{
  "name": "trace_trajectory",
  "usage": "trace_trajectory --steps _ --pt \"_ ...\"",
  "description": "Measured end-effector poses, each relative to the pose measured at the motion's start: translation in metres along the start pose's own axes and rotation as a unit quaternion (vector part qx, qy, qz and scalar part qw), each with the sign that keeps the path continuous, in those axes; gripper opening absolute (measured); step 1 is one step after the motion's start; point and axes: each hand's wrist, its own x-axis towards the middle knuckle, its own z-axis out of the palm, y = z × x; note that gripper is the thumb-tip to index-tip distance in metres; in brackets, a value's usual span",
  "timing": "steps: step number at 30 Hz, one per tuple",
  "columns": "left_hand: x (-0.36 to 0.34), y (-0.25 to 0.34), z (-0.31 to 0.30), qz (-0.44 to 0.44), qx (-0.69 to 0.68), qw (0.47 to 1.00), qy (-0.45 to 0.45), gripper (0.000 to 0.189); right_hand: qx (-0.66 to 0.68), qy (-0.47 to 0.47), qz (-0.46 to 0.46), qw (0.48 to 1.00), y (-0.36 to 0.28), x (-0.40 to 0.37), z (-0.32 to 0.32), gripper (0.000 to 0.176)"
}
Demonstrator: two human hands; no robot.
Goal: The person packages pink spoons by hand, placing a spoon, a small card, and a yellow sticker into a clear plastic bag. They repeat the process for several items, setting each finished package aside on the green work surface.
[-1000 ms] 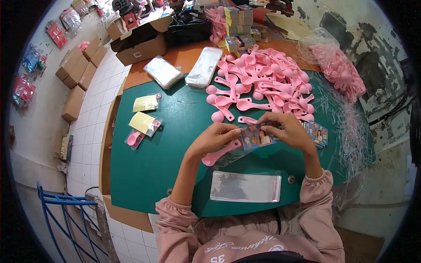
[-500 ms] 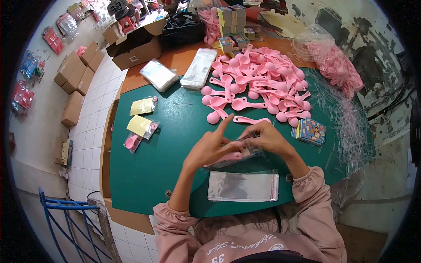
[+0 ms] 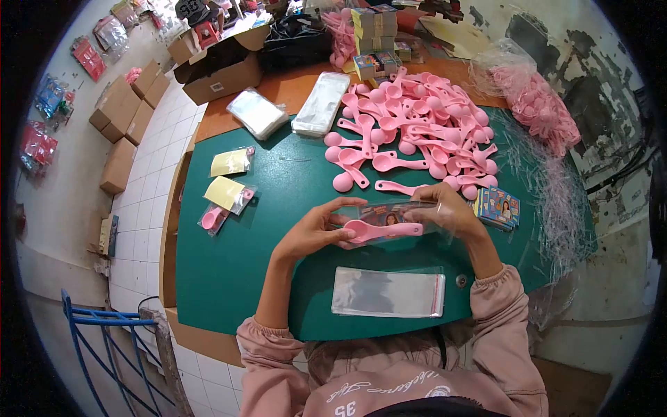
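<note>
A clear plastic bag (image 3: 363, 210) is stretched between my two hands above the table. It contains a pink measuring spoon (image 3: 383, 231), with a printed card (image 3: 393, 217) behind it. My left hand (image 3: 311, 231) grips the end by the spoon's bowl, thumb in front. At the handle end, my right hand (image 3: 445, 208) pinches the bag, its fingertips partly hidden by the film. Just below lies a stack of clear bags (image 3: 386, 293). Loose pink spoons (image 3: 424, 128) are heaped beyond my hands, and printed cards (image 3: 497, 208) sit right of my right hand.
Filled bags with yellow cards (image 3: 226, 194) lie on the green table (image 3: 278, 187) at left. Two bundles of clear bags (image 3: 258, 115) rest farther back, near an open carton (image 3: 222, 76). Plastic scraps (image 3: 552, 201) and a sack of pink spoons (image 3: 538, 104) line the right side.
My hands have drawn apart from close together, and the bag is now spread out with the spoon and card facing up. My left index finger no longer points away.
</note>
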Motion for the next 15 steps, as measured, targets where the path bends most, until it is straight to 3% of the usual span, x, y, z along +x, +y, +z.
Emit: trace_trajectory --steps 5,7,11,13,14,15 --pt "0.010 -0.021 0.002 0.016 0.010 0.999 0.044 0.039 -0.045 0.078 -0.005 0.996 -0.010 -0.002 0.006 0.023" --pt "0.013 -0.026 0.001 0.017 -0.011 0.996 0.083 0.034 0.063 0.067 -0.011 0.996 -0.013 -0.003 0.007 0.022" --pt "0.019 -0.030 0.009 0.064 -0.004 0.985 0.162 0.035 0.044 0.117 -0.046 0.991 -0.017 -0.006 0.001 0.023" --pt "0.021 -0.032 0.018 0.108 -0.003 0.975 0.194 0.041 -0.141 0.266 -0.019 0.953 -0.028 -0.007 0.005 0.031" --pt "0.020 -0.031 0.023 0.107 -0.004 0.975 0.195 0.041 -0.142 0.264 -0.018 0.954 -0.027 -0.006 0.010 0.031" --pt "0.019 -0.026 0.028 0.053 -0.139 0.981 0.122 0.044 -0.171 0.197 -0.114 0.959 -0.025 -0.006 0.015 0.035"
